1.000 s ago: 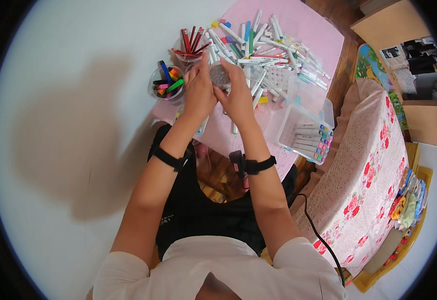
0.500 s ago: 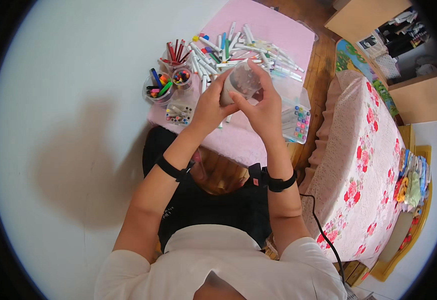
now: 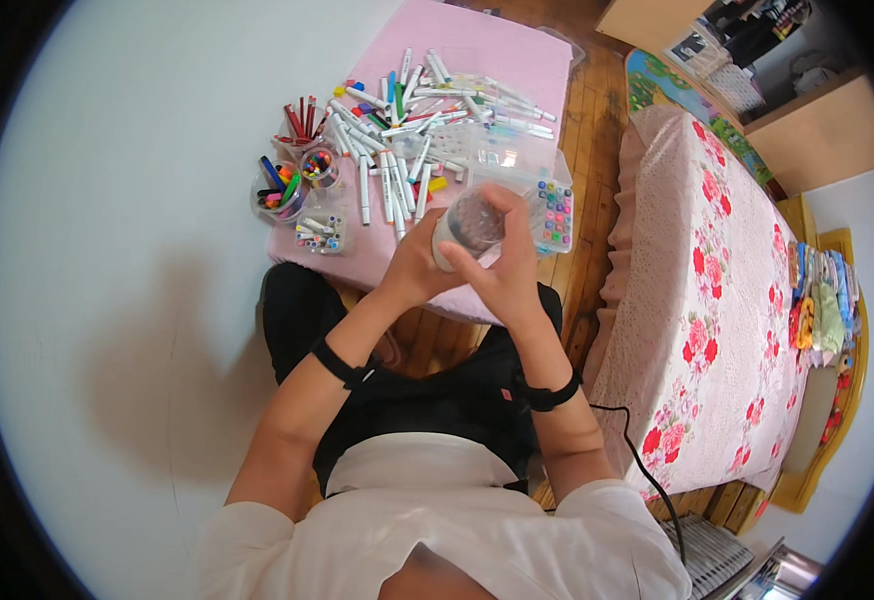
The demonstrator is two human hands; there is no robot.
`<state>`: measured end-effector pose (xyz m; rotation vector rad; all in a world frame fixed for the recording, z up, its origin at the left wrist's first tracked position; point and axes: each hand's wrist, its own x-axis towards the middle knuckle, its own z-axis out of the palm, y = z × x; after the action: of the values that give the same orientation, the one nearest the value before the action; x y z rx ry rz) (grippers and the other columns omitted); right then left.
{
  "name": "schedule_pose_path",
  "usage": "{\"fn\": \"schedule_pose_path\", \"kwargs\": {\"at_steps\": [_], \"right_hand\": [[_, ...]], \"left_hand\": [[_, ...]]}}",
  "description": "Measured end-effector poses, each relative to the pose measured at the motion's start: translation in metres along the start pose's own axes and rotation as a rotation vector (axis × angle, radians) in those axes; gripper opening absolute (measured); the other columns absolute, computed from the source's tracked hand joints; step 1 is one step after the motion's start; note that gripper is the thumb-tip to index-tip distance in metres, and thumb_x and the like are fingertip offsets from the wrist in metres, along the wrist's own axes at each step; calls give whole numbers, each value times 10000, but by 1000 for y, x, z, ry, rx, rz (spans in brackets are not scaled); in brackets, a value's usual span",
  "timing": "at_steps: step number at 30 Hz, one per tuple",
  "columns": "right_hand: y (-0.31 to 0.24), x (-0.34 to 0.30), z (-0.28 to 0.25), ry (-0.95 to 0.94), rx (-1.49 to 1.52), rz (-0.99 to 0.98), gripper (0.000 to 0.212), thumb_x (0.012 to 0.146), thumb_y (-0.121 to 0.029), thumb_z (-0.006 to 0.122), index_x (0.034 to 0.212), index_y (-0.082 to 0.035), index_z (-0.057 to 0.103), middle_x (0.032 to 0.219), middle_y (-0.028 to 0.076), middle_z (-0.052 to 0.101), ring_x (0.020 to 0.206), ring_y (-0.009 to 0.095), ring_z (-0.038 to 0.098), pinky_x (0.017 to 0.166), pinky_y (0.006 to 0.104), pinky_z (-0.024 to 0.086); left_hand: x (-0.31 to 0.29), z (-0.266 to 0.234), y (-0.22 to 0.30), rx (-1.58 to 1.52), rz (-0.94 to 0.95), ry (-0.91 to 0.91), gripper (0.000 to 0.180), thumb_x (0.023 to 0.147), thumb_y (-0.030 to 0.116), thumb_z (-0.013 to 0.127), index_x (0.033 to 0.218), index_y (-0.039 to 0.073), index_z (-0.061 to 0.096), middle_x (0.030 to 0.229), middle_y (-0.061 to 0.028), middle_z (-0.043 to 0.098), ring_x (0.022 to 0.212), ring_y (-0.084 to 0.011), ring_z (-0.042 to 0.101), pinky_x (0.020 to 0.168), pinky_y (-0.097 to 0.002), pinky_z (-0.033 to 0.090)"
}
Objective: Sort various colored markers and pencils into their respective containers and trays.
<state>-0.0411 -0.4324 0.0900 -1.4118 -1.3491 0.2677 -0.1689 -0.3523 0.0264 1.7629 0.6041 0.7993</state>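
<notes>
Between my two hands, above the near edge of the pink-covered table, is a clear round plastic cup (image 3: 476, 222). My left hand (image 3: 418, 258) wraps around its left side. From the right, my right hand (image 3: 507, 262) grips it with thumb and fingers. It looks see-through, with a paler whitish side; I cannot make out anything inside. White-barrelled markers (image 3: 389, 186) lie loose in a heap just beyond my hands. Beside my right hand stands a clear case of markers (image 3: 555, 215) with colourful ends.
Along the table's left edge stand a cup of dark red pencils (image 3: 302, 122), a small cup of colourful pieces (image 3: 319, 166), a tub of pens (image 3: 280, 192) and a small box of markers (image 3: 321, 232). A wall (image 3: 107, 250) is at left, a flowered bed (image 3: 692, 300) at right.
Both hands have come down nearer my body with the cup, uncovering more of the marker heap. The table and bed have shifted left in the view.
</notes>
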Motion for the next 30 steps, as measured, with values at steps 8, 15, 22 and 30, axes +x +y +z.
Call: {"fn": "schedule_pose_path", "kwargs": {"at_steps": [8, 15, 22, 30], "right_hand": [[-11, -15, 20, 56, -50, -138, 644, 770, -199, 856, 1276, -1, 510, 1227, 197, 566, 1091, 372, 603, 933, 403, 502], [-18, -12, 39, -205, -37, 72, 762, 811, -199, 842, 1431, -33, 431, 1319, 167, 565, 1151, 278, 635, 875, 353, 550], [-34, 4, 64, -298, -35, 294, 904, 765, -227, 871, 1474, -26, 348, 1355, 191, 569, 1077, 294, 684, 840, 359, 580], [6, 65, 105, -68, -119, -6, 816, 755, -184, 859, 1407, -14, 399, 1299, 191, 567, 1122, 332, 649, 910, 390, 541]], "left_hand": [[-32, -6, 19, -6, -12, 145, 667, 710, 201, 889, 1260, 48, 544, 1138, -142, 657, 1062, -281, 663, 900, -387, 522], [-41, -15, 0, -12, -69, 313, 640, 709, 188, 883, 1226, 1, 556, 1121, -168, 662, 1055, -309, 667, 886, -386, 526], [-48, -42, -23, 49, -73, 355, 717, 708, 158, 876, 1304, -22, 520, 1212, -211, 616, 1125, -363, 630, 953, -418, 497], [-8, -98, -22, 532, 147, 431, 683, 795, 117, 819, 1380, 18, 483, 1360, -179, 520, 1287, -390, 494, 1096, -459, 392]]}}
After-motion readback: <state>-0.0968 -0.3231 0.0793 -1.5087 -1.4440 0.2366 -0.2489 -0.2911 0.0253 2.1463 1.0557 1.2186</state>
